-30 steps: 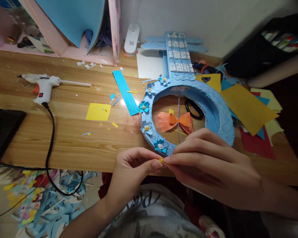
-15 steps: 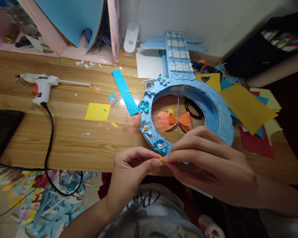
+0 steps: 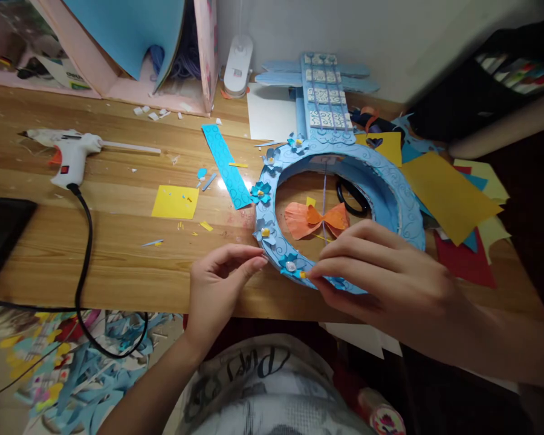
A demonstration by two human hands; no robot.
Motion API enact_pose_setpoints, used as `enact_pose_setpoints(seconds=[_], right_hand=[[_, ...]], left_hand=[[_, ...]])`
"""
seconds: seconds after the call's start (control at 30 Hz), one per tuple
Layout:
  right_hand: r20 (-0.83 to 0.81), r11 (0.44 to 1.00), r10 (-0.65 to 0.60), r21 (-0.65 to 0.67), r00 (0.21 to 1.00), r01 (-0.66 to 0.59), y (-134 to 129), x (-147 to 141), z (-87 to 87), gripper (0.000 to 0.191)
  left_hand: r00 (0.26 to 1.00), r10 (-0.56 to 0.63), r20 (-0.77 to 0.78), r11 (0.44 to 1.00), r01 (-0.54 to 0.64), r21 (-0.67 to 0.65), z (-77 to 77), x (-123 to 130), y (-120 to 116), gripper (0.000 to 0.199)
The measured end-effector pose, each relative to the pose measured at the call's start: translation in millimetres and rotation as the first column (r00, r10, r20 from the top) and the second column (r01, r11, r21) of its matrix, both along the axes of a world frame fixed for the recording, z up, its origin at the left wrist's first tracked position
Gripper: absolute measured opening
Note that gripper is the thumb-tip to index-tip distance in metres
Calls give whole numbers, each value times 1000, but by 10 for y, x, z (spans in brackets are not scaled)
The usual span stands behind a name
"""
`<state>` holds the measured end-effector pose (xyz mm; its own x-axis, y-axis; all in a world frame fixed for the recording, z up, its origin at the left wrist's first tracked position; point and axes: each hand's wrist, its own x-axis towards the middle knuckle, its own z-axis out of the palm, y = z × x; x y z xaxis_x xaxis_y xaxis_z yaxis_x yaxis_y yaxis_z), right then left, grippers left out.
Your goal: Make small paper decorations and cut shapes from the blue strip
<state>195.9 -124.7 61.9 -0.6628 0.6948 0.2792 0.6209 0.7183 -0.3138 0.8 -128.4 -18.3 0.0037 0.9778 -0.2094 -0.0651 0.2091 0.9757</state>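
A light blue paper ring (image 3: 412, 223) with a neck, shaped like a guitar, lies on the table. Blue paper flowers (image 3: 260, 193) run along its left rim. My right hand (image 3: 385, 278) pinches a small yellow paper piece (image 3: 303, 275) between thumb and forefinger. It is at the ring's near rim, beside a teal flower with a whitish centre (image 3: 291, 266). At the ring's lower left edge is my left hand (image 3: 224, 278), thumb and forefinger brought together; whether anything is between them I cannot make out. An orange paper bow (image 3: 317, 219) shows inside the ring.
A white glue gun (image 3: 70, 154) with a black cord lies at the left. A yellow paper square (image 3: 174, 202) and a blue patterned strip (image 3: 226, 166) lie left of the ring. Coloured sheets (image 3: 448, 193) are piled at the right. Paper scraps (image 3: 90, 374) cover the floor.
My hands have parted: the left has moved left and up to the ring's edge. My right hand has raised the yellow piece slightly, to the rim beside the teal flower.
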Motion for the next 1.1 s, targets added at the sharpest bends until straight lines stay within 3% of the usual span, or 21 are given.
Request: enact_pose_setpoints(seconds=[0.17, 0.5, 0.9, 1.1], right_hand=[[163, 996, 84, 0, 983, -85, 96, 4, -47, 22], [317, 984, 154, 40, 936, -176, 134, -90, -88, 26], [421, 979, 141, 75, 896, -189, 122, -153, -62, 33], [358, 986, 137, 43, 923, -162, 116, -133, -19, 30]], left_hand=[[999, 32, -27, 999, -32, 28, -155, 24, 48, 13], [999, 19, -27, 999, -17, 43, -177, 2, 37, 14], [999, 15, -32, 999, -13, 42, -176, -1, 26, 13], [999, 21, -40, 999, -19, 49, -184, -1, 18, 14]])
